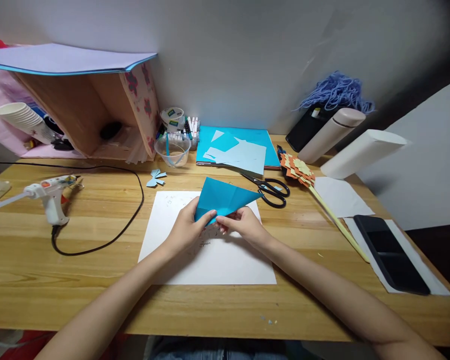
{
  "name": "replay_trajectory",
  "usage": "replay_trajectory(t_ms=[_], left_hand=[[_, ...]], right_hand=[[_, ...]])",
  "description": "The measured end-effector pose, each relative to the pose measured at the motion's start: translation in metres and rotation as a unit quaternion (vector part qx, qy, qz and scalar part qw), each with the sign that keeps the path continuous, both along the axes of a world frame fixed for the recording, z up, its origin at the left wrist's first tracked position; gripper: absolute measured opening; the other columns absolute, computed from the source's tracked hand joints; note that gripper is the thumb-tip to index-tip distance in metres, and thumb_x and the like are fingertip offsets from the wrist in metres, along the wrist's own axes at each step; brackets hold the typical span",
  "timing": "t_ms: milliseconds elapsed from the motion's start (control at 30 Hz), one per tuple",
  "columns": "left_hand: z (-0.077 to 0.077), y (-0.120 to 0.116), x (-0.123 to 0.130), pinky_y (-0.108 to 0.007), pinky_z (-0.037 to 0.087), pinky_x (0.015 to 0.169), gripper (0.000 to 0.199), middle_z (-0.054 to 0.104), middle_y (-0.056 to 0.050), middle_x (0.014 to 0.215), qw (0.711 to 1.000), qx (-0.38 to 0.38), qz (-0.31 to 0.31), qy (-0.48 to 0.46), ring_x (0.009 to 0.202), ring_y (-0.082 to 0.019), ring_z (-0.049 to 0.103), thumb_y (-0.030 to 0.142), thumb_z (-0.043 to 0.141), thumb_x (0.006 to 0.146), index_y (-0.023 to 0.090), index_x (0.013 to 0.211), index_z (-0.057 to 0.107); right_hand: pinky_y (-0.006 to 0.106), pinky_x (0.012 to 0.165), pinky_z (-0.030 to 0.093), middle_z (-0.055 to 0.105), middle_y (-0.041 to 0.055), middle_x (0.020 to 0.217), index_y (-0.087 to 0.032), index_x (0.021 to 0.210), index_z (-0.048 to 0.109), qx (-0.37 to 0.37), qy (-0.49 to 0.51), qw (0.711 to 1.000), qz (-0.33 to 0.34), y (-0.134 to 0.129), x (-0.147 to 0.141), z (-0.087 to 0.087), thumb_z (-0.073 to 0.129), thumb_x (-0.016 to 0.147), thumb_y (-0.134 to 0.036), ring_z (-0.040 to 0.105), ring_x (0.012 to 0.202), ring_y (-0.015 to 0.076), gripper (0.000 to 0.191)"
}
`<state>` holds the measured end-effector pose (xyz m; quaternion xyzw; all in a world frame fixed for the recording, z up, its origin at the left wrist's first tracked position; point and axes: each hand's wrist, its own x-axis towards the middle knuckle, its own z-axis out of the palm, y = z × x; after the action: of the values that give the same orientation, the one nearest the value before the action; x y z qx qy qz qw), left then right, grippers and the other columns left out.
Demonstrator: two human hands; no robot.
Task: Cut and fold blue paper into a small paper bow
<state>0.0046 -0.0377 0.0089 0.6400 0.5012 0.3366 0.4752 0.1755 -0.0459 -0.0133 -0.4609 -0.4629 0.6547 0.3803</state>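
The folded blue paper [223,197] is above the white sheet [213,265] on the worktop [97,295]. Your left hand [191,222] grips its left edge and near corner, and your right hand [243,225] pinches its near edge. Scissors [273,192] lie just beyond, to the right; the glue gun [52,200] is far left.

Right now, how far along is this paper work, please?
Done: a pale blue paper cutout looks finished.
In hand: the left hand and right hand hold creased teal paper.
Remaining: that piece shows no cutout shape, so cutting is possibly left; black-handled scissors lie untouched.
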Motion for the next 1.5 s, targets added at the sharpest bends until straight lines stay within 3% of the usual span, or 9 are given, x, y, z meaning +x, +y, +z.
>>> replay_trajectory(t_ms=[100,467,667,867,1067,1200,1333,1433,1500], left_hand=[[-0.004,0.000,0.000,-0.026,0.044,0.067,0.030,0.061,-0.003,0.084,1.000,0.020,0.002,0.006,0.075,-0.018,0.056,0.042,0.053,0.079,0.017,0.096,0.055],[0.001,0.022,-0.017,-0.025,0.040,0.052,0.032,0.062,-0.001,0.071,0.999,-0.045,0.009,0.004,0.056,-0.016,0.056,0.044,0.058,0.076,0.018,0.094,0.054],[-0.004,0.023,-0.023,-0.027,0.043,0.064,0.023,0.066,-0.002,0.075,0.995,0.070,0.018,0.071,0.066,-0.018,0.059,0.037,0.053,0.079,0.018,0.091,0.062],[-0.008,0.028,-0.032,-0.037,0.036,0.099,0.051,0.060,-0.002,0.122,0.950,0.273,-0.091,0.120,0.113,-0.019,0.053,0.004,0.039,0.074,0.029,0.113,0.062],[-0.009,0.032,-0.033,-0.048,0.022,0.107,0.058,0.051,-0.003,0.133,0.917,0.309,-0.120,0.222,0.121,-0.020,0.047,0.002,0.038,0.073,0.030,0.122,0.053],[-0.015,0.036,-0.033,-0.046,0.026,0.106,0.047,0.050,-0.008,0.132,0.950,0.239,-0.018,0.201,0.123,-0.022,0.043,0.015,0.040,0.081,0.022,0.126,0.048],[-0.023,0.041,-0.032,-0.038,0.043,0.092,0.042,0.061,-0.011,0.111,0.996,0.028,0.080,-0.017,0.102,-0.021,0.058,0.031,0.045,0.081,0.016,0.120,0.048],[-0.023,0.043,-0.030,-0.035,0.050,0.076,0.047,0.066,-0.008,0.085,0.964,-0.147,0.092,-0.200,0.077,-0.018,0.065,0.041,0.044,0.081,0.012,0.118,0.047],[-0.020,0.042,-0.029,-0.033,0.050,0.070,0.053,0.066,-0.008,0.080,0.945,-0.197,0.083,-0.248,0.071,-0.018,0.064,0.051,0.044,0.080,0.011,0.115,0.050]], right_hand=[[0.024,0.054,0.048,0.069,0.0059,0.069,-0.013,0.070,0.069,-0.005,-0.003,1.000,-0.004,0.001,0.001,0.002,0.071,0.065,-0.042,0.057,0.052,0.0096,0.030],[0.023,0.054,0.049,0.069,0.0059,0.069,-0.015,0.065,0.066,0.099,-0.030,0.986,-0.132,0.035,0.042,-0.001,0.067,0.070,-0.046,0.058,0.053,0.0105,0.031],[0.024,0.053,0.051,0.068,0.0055,0.070,-0.016,0.079,0.064,0.097,-0.027,0.976,-0.195,0.039,0.046,-0.003,0.059,0.076,-0.052,0.058,0.054,0.0116,0.036],[0.026,0.051,0.054,0.066,0.0078,0.067,-0.014,0.076,0.063,-0.076,0.080,0.992,-0.068,0.034,0.041,0.002,0.050,0.078,-0.061,0.063,0.056,0.0147,0.049],[0.020,0.050,0.052,0.064,0.0011,0.072,-0.014,0.076,0.066,0.019,-0.021,0.999,-0.046,0.036,0.046,0.000,0.072,0.065,-0.043,0.060,0.052,0.0090,0.030],[0.019,0.045,0.049,0.065,0.0010,0.067,-0.014,0.078,0.067,0.055,-0.070,0.994,-0.065,0.043,0.056,-0.002,0.071,0.066,-0.043,0.059,0.047,0.0093,0.031],[0.020,0.042,0.048,0.064,0.0013,0.053,-0.013,0.080,0.065,0.039,-0.095,0.993,-0.049,0.046,0.060,-0.006,0.071,0.065,-0.045,0.057,0.042,0.0104,0.035],[0.020,0.043,0.048,0.064,0.0019,0.051,-0.013,0.082,0.064,0.037,-0.107,0.993,-0.035,0.046,0.059,-0.011,0.070,0.067,-0.046,0.057,0.041,0.0107,0.037],[0.020,0.044,0.047,0.063,0.0016,0.052,-0.013,0.083,0.065,0.047,-0.112,0.992,-0.022,0.046,0.058,-0.012,0.069,0.068,-0.045,0.057,0.042,0.0105,0.036]])
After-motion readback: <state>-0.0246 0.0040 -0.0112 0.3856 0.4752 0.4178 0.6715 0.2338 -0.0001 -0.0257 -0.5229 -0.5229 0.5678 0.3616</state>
